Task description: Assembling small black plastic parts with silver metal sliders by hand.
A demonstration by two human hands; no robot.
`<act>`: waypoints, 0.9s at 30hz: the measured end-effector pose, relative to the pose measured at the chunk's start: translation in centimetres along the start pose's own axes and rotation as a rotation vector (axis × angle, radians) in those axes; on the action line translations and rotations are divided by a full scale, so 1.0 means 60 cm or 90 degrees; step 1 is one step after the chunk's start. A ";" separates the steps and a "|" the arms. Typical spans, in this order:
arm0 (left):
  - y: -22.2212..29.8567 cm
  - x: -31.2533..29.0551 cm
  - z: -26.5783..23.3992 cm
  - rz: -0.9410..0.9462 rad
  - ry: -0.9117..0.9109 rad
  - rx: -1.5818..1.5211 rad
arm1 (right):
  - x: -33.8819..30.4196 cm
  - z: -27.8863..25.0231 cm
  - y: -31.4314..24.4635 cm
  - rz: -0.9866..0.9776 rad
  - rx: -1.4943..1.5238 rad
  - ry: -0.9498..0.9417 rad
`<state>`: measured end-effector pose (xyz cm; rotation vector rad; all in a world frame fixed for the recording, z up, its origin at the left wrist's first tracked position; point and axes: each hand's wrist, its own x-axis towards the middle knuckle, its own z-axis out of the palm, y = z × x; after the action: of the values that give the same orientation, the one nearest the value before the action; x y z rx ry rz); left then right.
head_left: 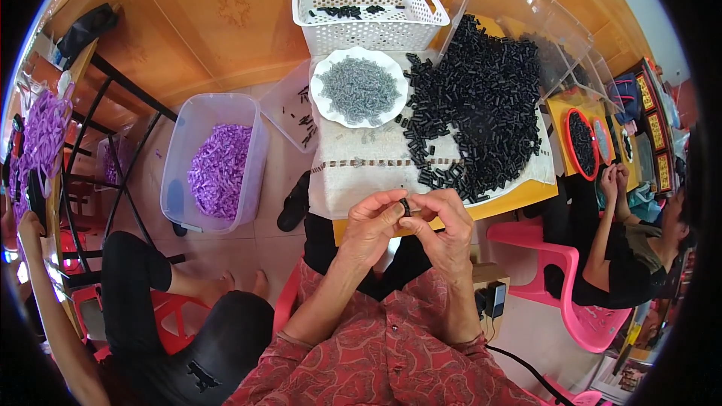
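Note:
In front of my chest, at the table's near edge, my two hands meet. My left hand (370, 231) pinches a small black plastic piece (407, 207) between thumb and fingers. My right hand (442, 231) is closed in a pinch against the same piece; whatever its fingertips hold is too small to make out. A large heap of short black plastic pieces (481, 98) covers the right side of the cloth-covered table. Small clear pieces (359, 90) fill a white scalloped plate (322, 109) left of that heap.
A white perforated basket (368, 36) with a few black pieces stands behind the plate. Beside the table, a clear tub (174, 173) holds purple items. A person sits at the left; another works at the right, by a pink chair (553, 256) and a red-rimmed tray (581, 143).

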<state>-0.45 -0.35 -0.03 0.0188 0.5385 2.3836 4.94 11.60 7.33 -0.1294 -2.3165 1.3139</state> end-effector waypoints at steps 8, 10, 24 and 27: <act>0.004 0.003 0.002 -0.008 -0.022 -0.010 | 0.009 -0.009 0.003 -0.036 -0.023 -0.048; 0.002 0.003 -0.004 -0.003 -0.031 -0.012 | 0.007 -0.009 0.002 -0.008 -0.002 -0.054; 0.010 0.003 -0.009 -0.033 -0.055 -0.007 | 0.015 -0.011 -0.008 -0.054 -0.045 -0.074; 0.013 0.003 -0.006 -0.040 -0.057 -0.008 | 0.013 -0.011 -0.005 -0.046 -0.045 -0.080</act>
<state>-1.12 -0.91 -0.09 0.1014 0.4744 2.3124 4.60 12.18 8.11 0.0152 -2.4501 1.2376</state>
